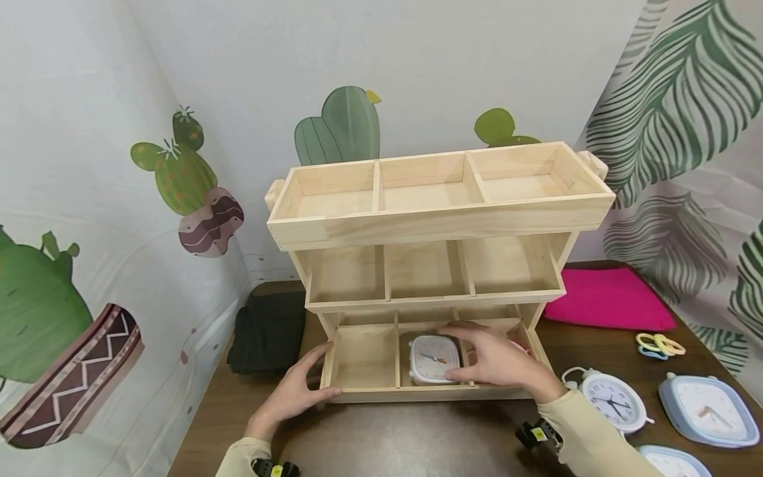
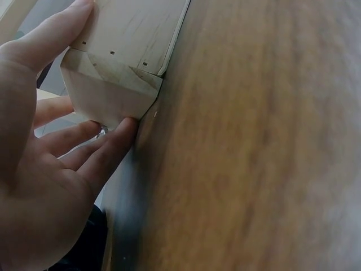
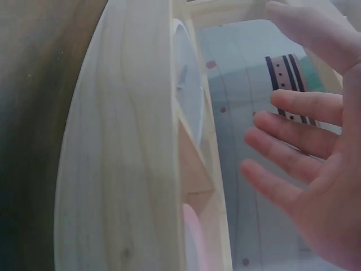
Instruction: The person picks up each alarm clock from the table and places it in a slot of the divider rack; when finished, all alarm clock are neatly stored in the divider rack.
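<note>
From the head view I see a three-tier pale wooden organiser rack (image 1: 438,225) standing on a dark brown wooden table (image 1: 393,437), each tier split into three compartments. My left hand (image 1: 292,394) rests with straight, spread fingers against the rack's near left corner, thumb on the front rail; the left wrist view shows the fingertips (image 2: 121,132) touching the corner's underside. My right hand (image 1: 497,361) hovers with fingers spread and relaxed over the bottom tier, holding nothing; its fingertips lie just above and right of a white rounded-square alarm clock (image 1: 434,358), which lies face up in the middle bottom compartment. No writing on the clock face is readable. A pink object (image 3: 194,240) sits in the compartment to the right, mostly hidden by the hand. On the table at right lie a white round twin-bell alarm clock (image 1: 610,399), a pale blue square clock (image 1: 709,411), a magenta folded cloth (image 1: 608,298) and pastel rings (image 1: 658,344); a black folded cloth (image 1: 268,331) lies left.
</note>
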Demonstrator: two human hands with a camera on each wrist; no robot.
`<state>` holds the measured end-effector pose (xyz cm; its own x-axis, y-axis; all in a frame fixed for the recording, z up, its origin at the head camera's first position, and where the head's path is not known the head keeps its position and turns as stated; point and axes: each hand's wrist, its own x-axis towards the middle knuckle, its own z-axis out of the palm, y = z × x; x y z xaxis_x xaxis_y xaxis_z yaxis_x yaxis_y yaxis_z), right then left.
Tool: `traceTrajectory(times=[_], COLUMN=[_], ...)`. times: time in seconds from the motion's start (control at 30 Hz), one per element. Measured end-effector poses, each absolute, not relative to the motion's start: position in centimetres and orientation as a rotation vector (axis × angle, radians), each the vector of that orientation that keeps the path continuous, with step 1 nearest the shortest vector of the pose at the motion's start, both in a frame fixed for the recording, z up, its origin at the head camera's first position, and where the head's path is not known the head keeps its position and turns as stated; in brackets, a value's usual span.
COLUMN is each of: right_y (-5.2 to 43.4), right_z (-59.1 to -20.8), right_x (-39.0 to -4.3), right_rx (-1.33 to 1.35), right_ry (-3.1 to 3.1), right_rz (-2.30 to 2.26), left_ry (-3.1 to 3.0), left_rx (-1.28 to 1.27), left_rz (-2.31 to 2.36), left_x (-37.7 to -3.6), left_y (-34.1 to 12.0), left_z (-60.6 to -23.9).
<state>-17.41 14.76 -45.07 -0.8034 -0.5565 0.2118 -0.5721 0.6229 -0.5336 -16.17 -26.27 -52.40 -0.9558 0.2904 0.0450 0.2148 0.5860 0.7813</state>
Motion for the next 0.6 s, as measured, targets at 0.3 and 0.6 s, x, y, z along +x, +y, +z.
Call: traceTrajectory(times=[0.3, 0.6], right_y=[17.0, 18.7], right_z=[-44.3, -44.1], right_x=[-16.2, -15.2], right_rx=[1.029, 1.000], right_ry=[-2.640, -2.488], right_rz=[1.057, 0.906], left_ry=[2.714, 2.701], left_rx=[0.443, 0.462], left_rz=[1.313, 1.354], left_x=[-16.2, -16.2], left_y=[-26.2, -26.3], left_z=[-52.4, -52.4])
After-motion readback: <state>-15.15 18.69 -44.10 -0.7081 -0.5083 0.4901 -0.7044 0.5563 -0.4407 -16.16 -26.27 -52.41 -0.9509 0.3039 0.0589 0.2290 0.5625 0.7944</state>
